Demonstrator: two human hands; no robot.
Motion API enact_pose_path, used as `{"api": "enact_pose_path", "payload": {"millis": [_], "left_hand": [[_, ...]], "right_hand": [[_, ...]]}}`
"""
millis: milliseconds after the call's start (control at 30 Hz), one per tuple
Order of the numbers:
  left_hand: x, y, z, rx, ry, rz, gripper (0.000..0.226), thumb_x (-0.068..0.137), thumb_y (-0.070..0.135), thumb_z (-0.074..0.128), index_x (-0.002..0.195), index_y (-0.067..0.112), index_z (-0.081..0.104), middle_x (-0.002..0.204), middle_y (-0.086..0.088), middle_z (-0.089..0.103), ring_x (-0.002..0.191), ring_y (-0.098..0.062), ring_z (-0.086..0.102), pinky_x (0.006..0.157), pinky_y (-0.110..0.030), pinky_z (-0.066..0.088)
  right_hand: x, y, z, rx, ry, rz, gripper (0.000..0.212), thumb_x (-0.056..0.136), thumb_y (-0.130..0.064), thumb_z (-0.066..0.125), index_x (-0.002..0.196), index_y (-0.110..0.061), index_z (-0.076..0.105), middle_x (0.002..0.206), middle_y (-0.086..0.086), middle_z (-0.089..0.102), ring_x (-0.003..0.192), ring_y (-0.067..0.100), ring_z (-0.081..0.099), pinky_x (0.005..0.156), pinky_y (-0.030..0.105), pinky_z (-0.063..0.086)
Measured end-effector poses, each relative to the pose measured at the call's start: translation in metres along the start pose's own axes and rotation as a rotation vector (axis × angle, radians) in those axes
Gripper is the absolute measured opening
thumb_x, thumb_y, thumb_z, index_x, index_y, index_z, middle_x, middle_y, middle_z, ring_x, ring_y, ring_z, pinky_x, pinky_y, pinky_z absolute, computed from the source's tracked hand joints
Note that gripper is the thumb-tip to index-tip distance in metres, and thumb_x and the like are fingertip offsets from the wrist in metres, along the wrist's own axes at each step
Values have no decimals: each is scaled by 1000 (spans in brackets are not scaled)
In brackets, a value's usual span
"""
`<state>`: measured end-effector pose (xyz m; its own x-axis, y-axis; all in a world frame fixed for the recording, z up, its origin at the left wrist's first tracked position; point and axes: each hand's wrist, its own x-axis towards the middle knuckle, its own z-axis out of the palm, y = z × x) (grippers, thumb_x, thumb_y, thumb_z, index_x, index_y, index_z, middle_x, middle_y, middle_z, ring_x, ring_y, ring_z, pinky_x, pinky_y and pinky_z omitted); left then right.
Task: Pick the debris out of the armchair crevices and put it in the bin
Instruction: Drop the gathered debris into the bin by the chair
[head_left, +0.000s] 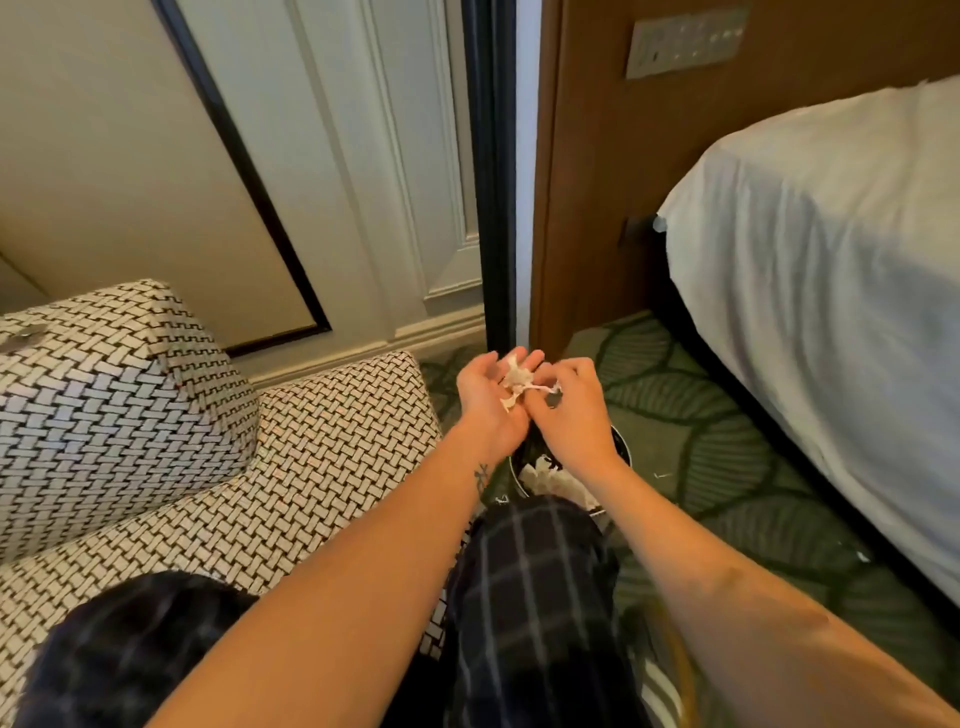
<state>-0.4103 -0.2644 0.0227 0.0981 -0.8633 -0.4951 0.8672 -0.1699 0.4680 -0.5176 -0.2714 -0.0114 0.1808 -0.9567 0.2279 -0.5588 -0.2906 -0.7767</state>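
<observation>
Left hand (487, 397) cups the debris (516, 381) on its upturned palm; right hand (571, 413) pinches a shred of it; bin (625, 451) sits just below both, so the drop looks straight down.

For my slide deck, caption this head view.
Right hand picks white paper scraps from cupped left hand above round black bin.

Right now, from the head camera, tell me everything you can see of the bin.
The bin is small and round, dark inside with a pale rim, upright on the green leaf-patterned carpet between the armchair and the bed. Crumpled white scraps lie in it. The wrists and a checked knee hide most of it. The right hand pinches debris cupped in the left hand, higher in the view.
</observation>
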Motion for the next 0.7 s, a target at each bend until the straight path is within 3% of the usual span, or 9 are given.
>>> {"api": "enact_pose_path", "payload": {"millis": [167,267,467,533,600,700], "left_hand": [[49,-39,-13,102,84,-49,42,104,29,41,126,-1,60,129,-25,65,112,-40,64,105,-49,48],[72,-59,-23,141,103,-114,39,104,31,40,122,2,60,132,-23,63,122,-40,60,105,-48,47],[109,-80,-41,245,161,-233,38,103,34,43,123,7,60,140,-19,57,129,-37,56,111,-47,41],[113,-78,-41,291,195,-239,41,102,36,44,130,10,58,147,-15,51,133,-34,49,110,-46,38],[117,-77,-41,310,203,-257,45,102,36,43,139,12,54,156,-14,42,145,-31,36,119,-45,26],[114,-78,-44,332,179,-296,50,102,37,42,146,12,49,161,-14,35,153,-28,21,124,-44,11]], "right_hand": [[6,58,-1,-1,15,120,13,92,-13,67,105,-12,68,111,-1,49,90,-5,52,76,3,37],[11,87,3,10,17,185,14,92,-6,64,106,-7,68,113,6,52,87,-20,49,73,-1,37],[13,134,14,-75,-41,281,21,95,-10,60,113,-11,69,113,1,53,80,-3,52,76,-2,35],[15,139,17,-92,-77,277,24,95,-12,61,117,-11,70,114,4,56,80,2,56,81,7,40],[18,145,21,-121,-117,275,26,95,-13,62,121,-10,70,116,6,61,96,15,62,95,24,45],[16,146,24,-135,-167,294,31,96,-13,63,126,-9,68,124,6,62,112,19,62,94,17,40]]}}
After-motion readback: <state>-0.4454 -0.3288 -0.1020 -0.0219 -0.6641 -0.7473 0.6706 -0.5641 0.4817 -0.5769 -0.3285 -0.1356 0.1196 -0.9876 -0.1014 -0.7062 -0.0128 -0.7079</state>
